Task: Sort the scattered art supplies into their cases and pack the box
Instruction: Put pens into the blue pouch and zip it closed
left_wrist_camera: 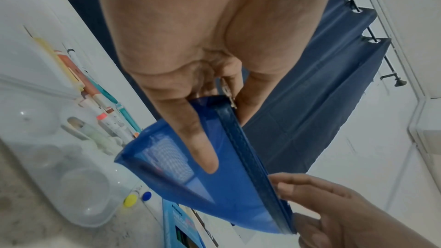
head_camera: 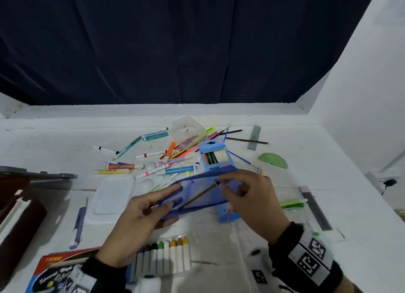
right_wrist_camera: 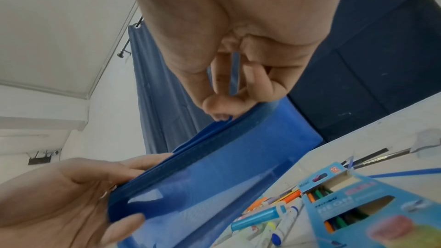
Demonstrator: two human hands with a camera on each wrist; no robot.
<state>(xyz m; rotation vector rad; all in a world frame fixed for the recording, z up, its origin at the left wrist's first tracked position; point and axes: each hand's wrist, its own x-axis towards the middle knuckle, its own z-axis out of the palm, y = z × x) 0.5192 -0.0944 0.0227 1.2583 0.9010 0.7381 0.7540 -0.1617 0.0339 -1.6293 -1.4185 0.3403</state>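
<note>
Pouch [head_camera: 197, 196]: long axis runs between the hands.
Left hand [head_camera: 140, 218]: grips one end.
Right hand [head_camera: 247, 196]: pinches the far end (zip side).

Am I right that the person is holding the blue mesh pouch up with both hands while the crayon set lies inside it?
Not quite: both hands, left hand and right hand, do hold the blue mesh pouch, but the head view shows the crayon set lying on the table below it.
</note>
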